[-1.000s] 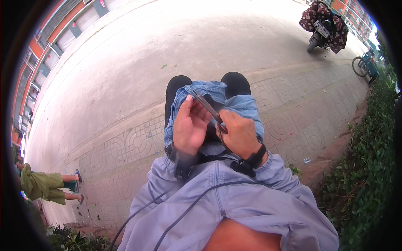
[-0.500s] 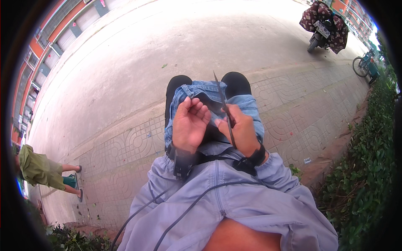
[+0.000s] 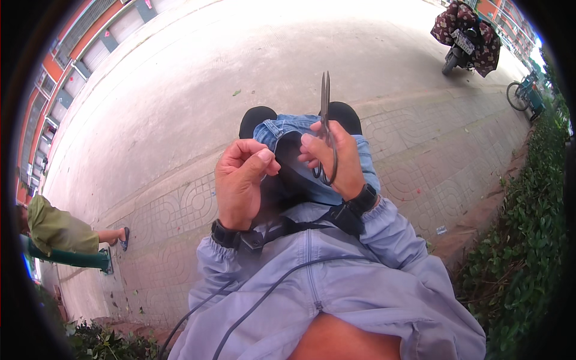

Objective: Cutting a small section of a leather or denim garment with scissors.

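In my right hand is a pair of dark metal scissors. Their blades are nearly together and point away from me, and the finger loops hang by my palm. My left hand is raised a little to the left of the scissors, thumb and fingertips pinched together. Whatever sits in that pinch is too small to make out. Blue denim jeans lie across my lap beneath both hands, their dark opening facing me. The scissors do not touch the denim.
Tiled pavement surrounds my knees, with a concrete road beyond. A hedge runs along the right. A person in green is on a green bench at left. A scooter and a bicycle stand far right.
My left hand has turned over from palm-up and now pinches, further from the denim. The scissors have swung upright in my right hand. The person at left has shifted their legs.
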The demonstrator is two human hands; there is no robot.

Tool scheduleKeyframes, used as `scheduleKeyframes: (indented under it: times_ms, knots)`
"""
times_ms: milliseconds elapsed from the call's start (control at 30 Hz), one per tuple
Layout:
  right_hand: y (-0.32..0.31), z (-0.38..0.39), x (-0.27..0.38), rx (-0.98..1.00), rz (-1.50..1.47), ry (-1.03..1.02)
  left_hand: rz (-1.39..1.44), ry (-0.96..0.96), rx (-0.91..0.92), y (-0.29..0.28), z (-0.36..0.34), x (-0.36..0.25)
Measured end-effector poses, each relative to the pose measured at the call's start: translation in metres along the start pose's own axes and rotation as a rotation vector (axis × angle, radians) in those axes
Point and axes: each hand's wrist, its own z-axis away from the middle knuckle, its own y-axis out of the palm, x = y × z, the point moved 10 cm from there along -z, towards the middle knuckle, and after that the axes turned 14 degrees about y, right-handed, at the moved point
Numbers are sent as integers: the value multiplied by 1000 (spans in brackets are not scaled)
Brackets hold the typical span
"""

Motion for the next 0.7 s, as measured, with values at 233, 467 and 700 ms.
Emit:
scheduleKeyframes:
  times_ms: [233, 467, 700]
  knots:
    - [0, -2, -8, 28, 13, -16, -769, 396, 223, 6, -32, -15]
    - [-4, 2, -13, 30, 24, 4, -955, 235, 467, 15, -33, 9]
    - [-4, 7, -8, 51, 142, -31, -931, 127, 397, 5, -27, 30]
